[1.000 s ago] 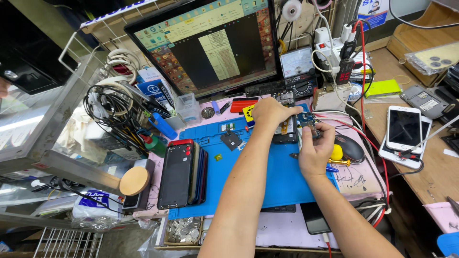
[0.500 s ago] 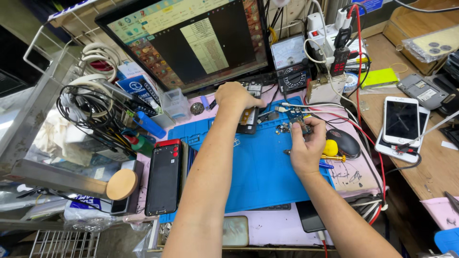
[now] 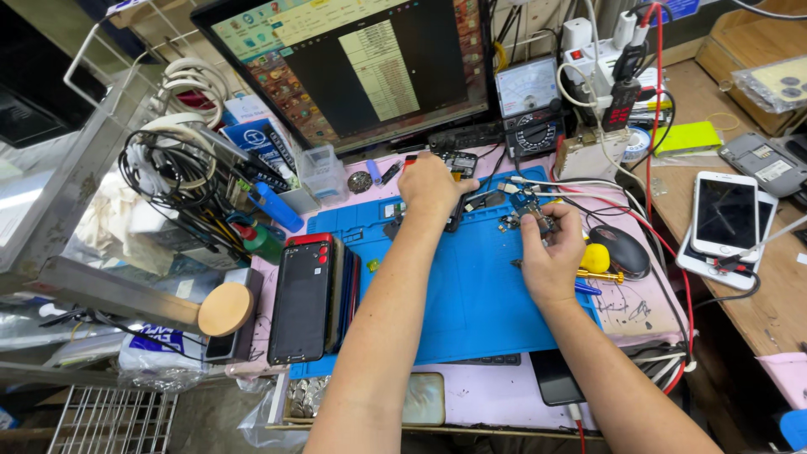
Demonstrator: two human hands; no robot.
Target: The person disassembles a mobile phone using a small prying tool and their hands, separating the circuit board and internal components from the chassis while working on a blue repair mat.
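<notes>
A blue work mat [image 3: 471,294] covers the middle of the bench. My left hand [image 3: 433,185] reaches to the mat's far edge, its fingers curled down over a small black part [image 3: 458,214] there. My right hand [image 3: 551,256] is further right and pinches a small circuit board [image 3: 530,206] between thumb and fingers just above the mat. Thin wires and white cables [image 3: 572,185] run from the board's area towards the right. What lies under the left palm is hidden.
A monitor [image 3: 353,67] and an analog meter [image 3: 525,88] stand behind the mat. Stacked phones [image 3: 311,294] lie left of it, with a black mouse [image 3: 618,248] and a yellow-handled tool [image 3: 597,261] on the right. White phones [image 3: 727,214] rest on the wooden bench. Coiled cables [image 3: 168,168] are at left.
My left hand has stayed at the mat's far edge, shifting slightly over the black part. The right hand keeps hold of the circuit board. The view has shifted a little.
</notes>
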